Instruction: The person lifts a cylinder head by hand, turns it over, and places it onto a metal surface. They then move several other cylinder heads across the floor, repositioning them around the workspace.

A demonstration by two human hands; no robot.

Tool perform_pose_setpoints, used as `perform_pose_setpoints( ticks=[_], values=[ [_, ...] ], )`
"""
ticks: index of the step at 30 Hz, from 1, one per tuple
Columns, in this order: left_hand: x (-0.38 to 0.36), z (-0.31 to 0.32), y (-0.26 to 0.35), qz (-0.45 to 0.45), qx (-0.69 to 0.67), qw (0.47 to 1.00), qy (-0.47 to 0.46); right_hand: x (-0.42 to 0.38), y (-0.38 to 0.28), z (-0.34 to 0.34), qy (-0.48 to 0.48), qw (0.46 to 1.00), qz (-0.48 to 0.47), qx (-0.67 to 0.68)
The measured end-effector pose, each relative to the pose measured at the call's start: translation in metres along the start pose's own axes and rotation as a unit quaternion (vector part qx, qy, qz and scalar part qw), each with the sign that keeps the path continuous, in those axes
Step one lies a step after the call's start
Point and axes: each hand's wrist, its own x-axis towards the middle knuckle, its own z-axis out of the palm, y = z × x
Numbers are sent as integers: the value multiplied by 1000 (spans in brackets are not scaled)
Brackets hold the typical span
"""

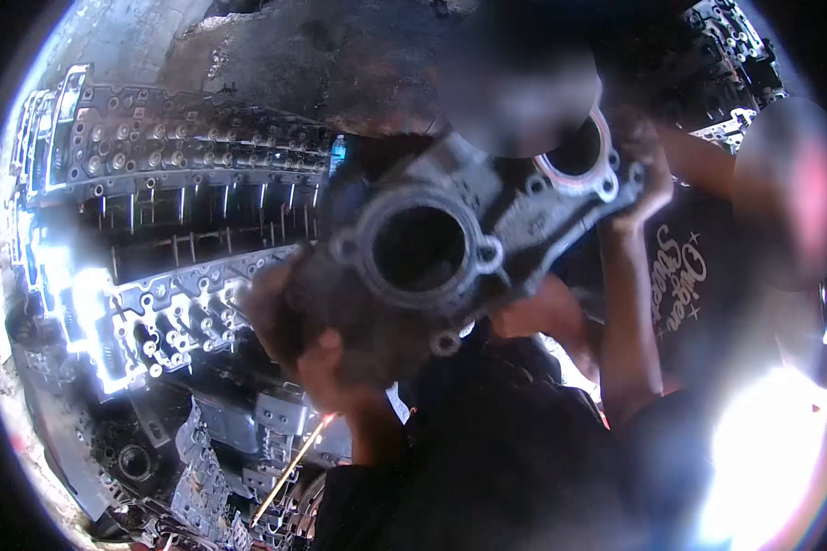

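A grey metal casting (459, 216) with two large round bores is held up in the middle of the view, tilted upward to the right. At its lower left end, my left hand (317, 363) grips the dark, blurred side. My right hand (651, 179) is wrapped round the upper right end. A co-worker's hand (542, 317) is at the casting's lower edge, and that person's other arm (698, 163) reaches to the upper right end, where the hands overlap.
Engine cylinder heads (170, 138) line the left side. A blue bottle (338, 151) stands behind the casting. Metal parts and a yellow rod (292, 470) lie at the lower left. The co-worker in a dark printed shirt (685, 275) is close on the right.
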Motion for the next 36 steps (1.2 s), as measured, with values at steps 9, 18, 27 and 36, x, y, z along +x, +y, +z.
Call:
perform_pose_setpoints(
  ticks=[9,18,27,36],
  values=[
    [-219,-190,-94,-157,367,757,-517,-62,-9,-69,100,988,15,-118],
    [-66,-13,11,13,55,986,-158,-56,-17,-63,213,962,156,-67],
    [-1,-9,-2,41,-118,987,-98,-36,-11,-20,71,977,81,-183],
    [107,-8,-32,63,-103,987,-105,-47,-44,18,-40,982,158,-95]
  ],
)
